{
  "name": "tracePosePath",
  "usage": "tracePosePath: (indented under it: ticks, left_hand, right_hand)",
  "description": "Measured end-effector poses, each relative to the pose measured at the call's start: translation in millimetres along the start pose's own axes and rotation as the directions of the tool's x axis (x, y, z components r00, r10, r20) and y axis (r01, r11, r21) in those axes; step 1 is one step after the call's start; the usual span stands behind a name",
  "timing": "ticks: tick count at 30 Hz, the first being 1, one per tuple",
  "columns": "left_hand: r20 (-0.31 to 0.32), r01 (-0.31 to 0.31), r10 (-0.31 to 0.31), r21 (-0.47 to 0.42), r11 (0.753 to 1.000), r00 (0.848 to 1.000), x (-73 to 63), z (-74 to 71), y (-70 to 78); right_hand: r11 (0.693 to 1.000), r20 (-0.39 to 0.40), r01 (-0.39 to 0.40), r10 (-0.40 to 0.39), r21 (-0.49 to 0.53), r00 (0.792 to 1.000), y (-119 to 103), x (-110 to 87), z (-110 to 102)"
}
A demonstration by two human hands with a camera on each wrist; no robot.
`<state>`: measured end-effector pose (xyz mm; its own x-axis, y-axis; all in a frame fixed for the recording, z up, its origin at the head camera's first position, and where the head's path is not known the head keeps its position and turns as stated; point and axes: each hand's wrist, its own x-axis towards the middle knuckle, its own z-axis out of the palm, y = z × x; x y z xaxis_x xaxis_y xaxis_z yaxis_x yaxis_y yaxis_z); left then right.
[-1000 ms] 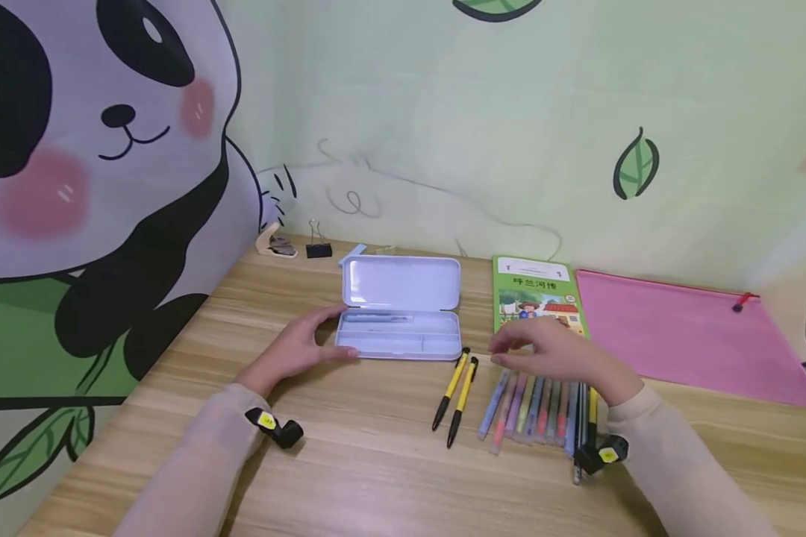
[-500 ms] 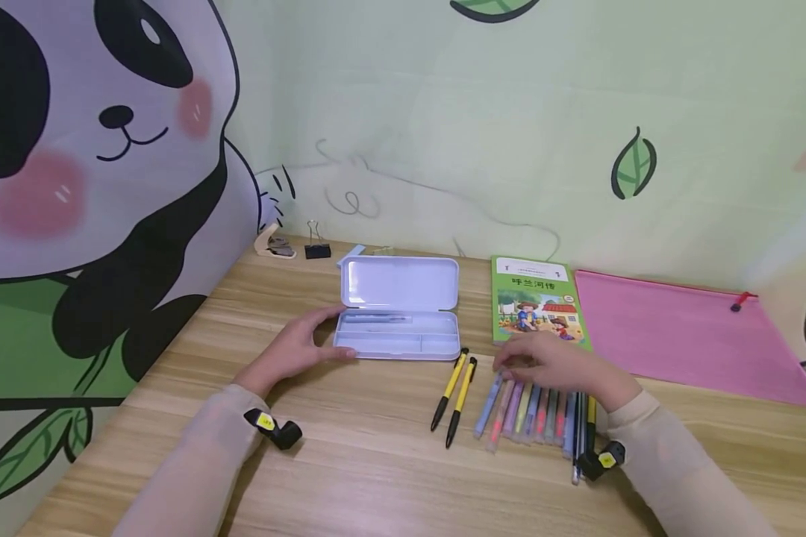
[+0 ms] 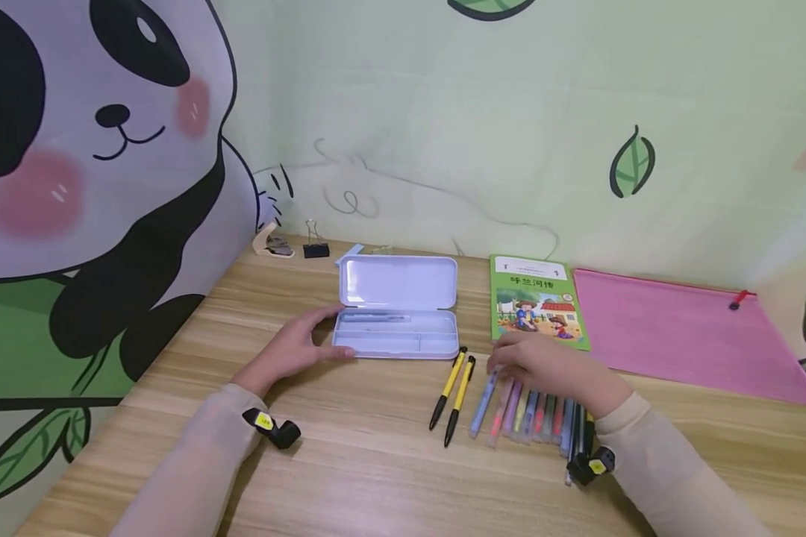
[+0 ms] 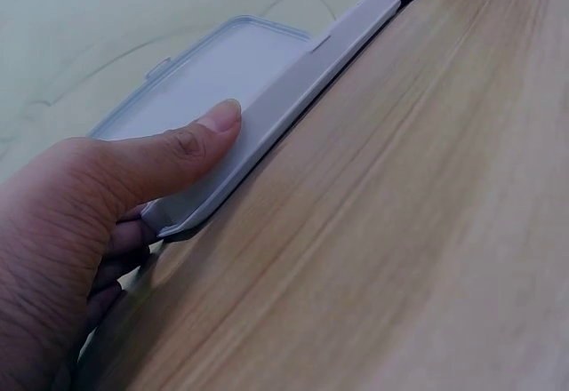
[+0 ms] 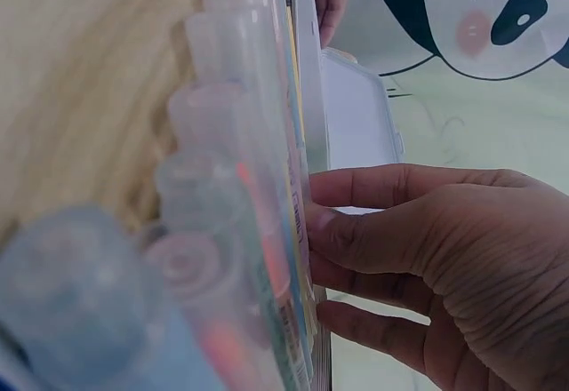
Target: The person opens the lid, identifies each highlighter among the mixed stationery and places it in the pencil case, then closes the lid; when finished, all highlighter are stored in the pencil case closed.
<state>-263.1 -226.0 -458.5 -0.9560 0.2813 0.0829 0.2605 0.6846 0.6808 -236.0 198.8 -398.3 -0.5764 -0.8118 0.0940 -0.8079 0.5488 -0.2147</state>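
My left hand grips the left end of a pale lilac pencil case, thumb over the front edge, other fingers around the end. The lid stands raised; a clear pen lies in the back compartment. My right hand pinches the upper end of a blue marker, leftmost of a row of coloured markers. The palm covers the row's upper ends. In the right wrist view, thumb and fingertips meet the far side of the markers. Two yellow-and-black pens lie between case and row.
Behind the right hand lie a green book and a pink zip pouch. Along the back stand a stapler-like beige item and a black binder clip. A panda-printed wall borders the table.
My right hand has come down onto the markers' upper ends. The blue marker has shifted slightly left, away from the pink one. My left hand stays on the pencil case.
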Motion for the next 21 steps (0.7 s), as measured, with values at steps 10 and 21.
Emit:
tracePosePath:
  ticks: [10, 21]
  left_hand:
    - [-0.004, -0.006, 0.006, 0.000, 1.000, 1.000, 0.3, -1.4, -0.5]
    - [-0.003, -0.007, 0.007, 0.006, 1.000, 1.000, -0.2, -1.6, 2.0]
  right_hand:
    - [0.998, 0.043, -0.004, 0.001, 0.064, 0.999, 1.0, 3.5, 2.3]
    - [0.993, 0.020, 0.023, -0.026, 0.119, 0.999, 7.8, -1.4, -2.6]
